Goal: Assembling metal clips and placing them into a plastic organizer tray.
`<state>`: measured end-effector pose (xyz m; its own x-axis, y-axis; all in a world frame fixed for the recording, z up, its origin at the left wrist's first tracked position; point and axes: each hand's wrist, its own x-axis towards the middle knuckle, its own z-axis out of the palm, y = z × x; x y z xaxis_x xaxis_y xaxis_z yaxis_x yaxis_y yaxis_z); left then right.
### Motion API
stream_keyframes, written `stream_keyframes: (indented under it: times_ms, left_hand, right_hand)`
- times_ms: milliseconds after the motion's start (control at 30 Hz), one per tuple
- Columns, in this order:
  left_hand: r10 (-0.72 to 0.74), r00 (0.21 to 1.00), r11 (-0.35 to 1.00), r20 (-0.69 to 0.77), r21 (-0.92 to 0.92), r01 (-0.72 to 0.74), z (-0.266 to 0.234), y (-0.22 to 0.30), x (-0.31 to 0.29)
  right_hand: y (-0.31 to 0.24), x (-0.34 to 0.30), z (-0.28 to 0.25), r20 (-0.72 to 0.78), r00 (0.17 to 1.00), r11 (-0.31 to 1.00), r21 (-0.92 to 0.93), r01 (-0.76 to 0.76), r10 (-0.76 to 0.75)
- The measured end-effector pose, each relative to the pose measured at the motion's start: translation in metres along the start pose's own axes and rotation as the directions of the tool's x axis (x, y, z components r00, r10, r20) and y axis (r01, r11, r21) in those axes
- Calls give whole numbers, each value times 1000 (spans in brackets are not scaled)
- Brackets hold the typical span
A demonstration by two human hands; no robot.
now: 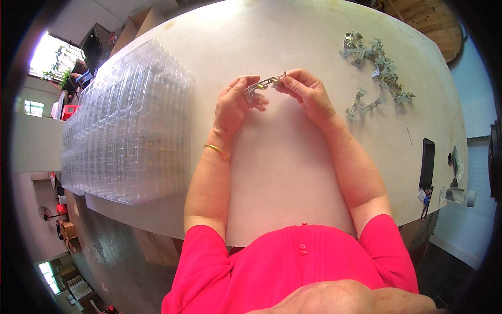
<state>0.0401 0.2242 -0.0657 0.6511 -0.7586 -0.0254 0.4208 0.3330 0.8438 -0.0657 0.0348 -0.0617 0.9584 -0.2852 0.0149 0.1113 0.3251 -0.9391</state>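
Note:
Above the middle of the table, both my hands hold one small metal bracket (269,82), silver with brass-coloured bits. My left hand (234,103) grips its left end between thumb and fingers, a gold bangle (216,152) on the wrist. At the other end the fingers of my right hand (309,92) pinch the piece, and a short thin tip shows by the thumb. What exactly the right fingertips hold is too small to tell. To the right lies a loose heap of similar metal brackets (384,70), with a few more brackets (362,106) just nearer to me.
Stacked clear plastic trays (128,125) fill the table's left side. At the right edge lie a black phone (427,162), a thin metal rod (409,136), keys (424,196) and a clear bottle (457,196). A round wooden surface (426,26) stands beyond the far right edge.

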Motion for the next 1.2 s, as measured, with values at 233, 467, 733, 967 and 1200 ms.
stream_keyframes:
  times_ms: [233, 467, 733, 967, 1200]
  left_hand:
    - [183, 983, 977, 25, 106, -185, 11, -4, 0]
    - [228, 973, 968, -37, 117, -222, 4, -12, 4]
    - [162, 979, 972, -123, 193, -137, 5, -8, 1]
    - [152, 977, 956, -152, 272, -107, 7, -10, 1]
    - [184, 967, 917, -174, 385, -105, 9, -11, 0]
  right_hand:
    - [6, 3, -2, -2, 997, 937, 341, -76, 82]
    - [10, 2, 5, 44, 990, 930, 342, -139, 131]
    - [11, -2, 17, -73, 996, 998, -43, 38, -41]
    - [3, -10, 25, -64, 995, 965, -254, 60, -78]
    - [9, -8, 25, -69, 991, 961, -261, 94, -116]
